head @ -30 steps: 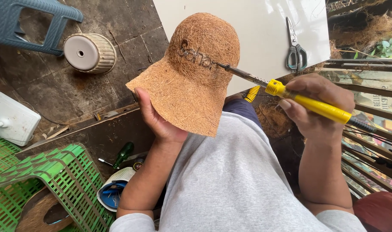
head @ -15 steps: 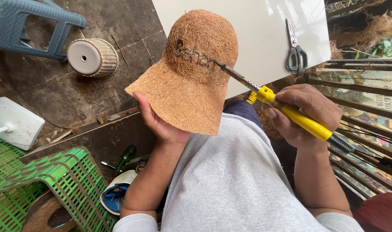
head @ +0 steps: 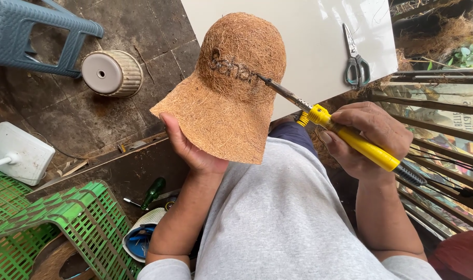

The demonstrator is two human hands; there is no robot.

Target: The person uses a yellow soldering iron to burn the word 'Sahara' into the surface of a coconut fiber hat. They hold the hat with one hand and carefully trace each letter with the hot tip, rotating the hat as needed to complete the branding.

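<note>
My left hand (head: 191,150) holds a brown coconut-fibre cap (head: 231,88) from below, thumb on the brim's underside, crown pointing away from me. Dark burnt marks run across the crown's front. My right hand (head: 369,137) grips a yellow-handled soldering iron (head: 350,136) like a pen. Its metal tip touches the cap at the right end of the burnt marks. Both forearms rest over my lap in grey shorts (head: 283,223).
A white board (head: 309,46) lies ahead with grey-handled scissors (head: 355,61) on it. A blue plastic stool (head: 29,31) and a ribbed white pot (head: 111,72) stand at left. Green plastic crates (head: 65,228), a green-handled screwdriver (head: 152,193) and a white box (head: 18,151) lie lower left.
The iron's tip has moved slightly right along the burnt marks. My right hand shifted a little; the cap stays held in the same place.
</note>
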